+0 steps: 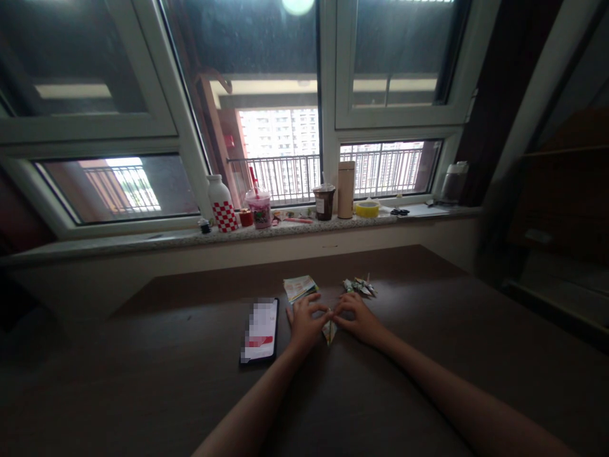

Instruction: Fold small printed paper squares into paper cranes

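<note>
A small folded paper piece with a pointed lower end lies on the brown table between my hands. My left hand pinches its upper left part between thumb and fingers. From the right, my right hand has its thumb and index finger closed on the upper right part, close to the left fingertips. Just beyond my left hand is a stack of patterned paper sheets. Several folded paper shapes sit in a cluster behind my right hand.
A phone with a lit screen lies left of my left hand. Along the windowsill stand a checked bottle, a pink cup, a dark drink cup, a tan flask, yellow tape and scissors.
</note>
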`<state>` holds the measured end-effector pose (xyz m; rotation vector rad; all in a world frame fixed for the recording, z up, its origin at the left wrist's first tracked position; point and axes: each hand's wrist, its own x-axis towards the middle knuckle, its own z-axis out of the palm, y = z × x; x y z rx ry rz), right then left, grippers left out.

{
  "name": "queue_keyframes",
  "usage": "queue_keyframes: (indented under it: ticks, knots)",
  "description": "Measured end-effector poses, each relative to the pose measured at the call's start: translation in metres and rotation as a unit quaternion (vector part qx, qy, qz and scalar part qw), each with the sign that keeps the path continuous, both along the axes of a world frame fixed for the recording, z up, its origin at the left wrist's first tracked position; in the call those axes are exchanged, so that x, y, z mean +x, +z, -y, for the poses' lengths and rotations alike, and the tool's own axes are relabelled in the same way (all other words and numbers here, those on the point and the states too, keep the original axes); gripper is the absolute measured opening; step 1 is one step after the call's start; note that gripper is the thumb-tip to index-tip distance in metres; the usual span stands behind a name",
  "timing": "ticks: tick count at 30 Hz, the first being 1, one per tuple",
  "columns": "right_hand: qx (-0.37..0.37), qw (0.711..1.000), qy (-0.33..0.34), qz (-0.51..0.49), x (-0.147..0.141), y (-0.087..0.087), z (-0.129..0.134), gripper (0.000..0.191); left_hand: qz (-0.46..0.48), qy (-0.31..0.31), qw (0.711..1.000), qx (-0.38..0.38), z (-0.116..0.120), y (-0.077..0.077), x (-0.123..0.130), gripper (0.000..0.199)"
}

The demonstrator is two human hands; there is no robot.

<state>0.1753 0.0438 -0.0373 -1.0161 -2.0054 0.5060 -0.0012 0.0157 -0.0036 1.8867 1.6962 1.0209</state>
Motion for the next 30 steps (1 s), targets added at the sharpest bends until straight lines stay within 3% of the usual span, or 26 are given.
queue_keyframes:
  ticks: [16,30]
  knots:
    - [-0.008,1.000,-0.013,0.009,-0.0008,0.0025,0.0014,0.026,-0.008,0.009,1.000,0.013,-0.0040,-0.0029,0.0008,0.007]
    - [-0.015,1.000,-0.018,-0.003,-0.0033,-0.0009,-0.0004,0.017,0.015,0.011,0.999,0.050,-0.0028,-0.0030,0.0022,0.012]
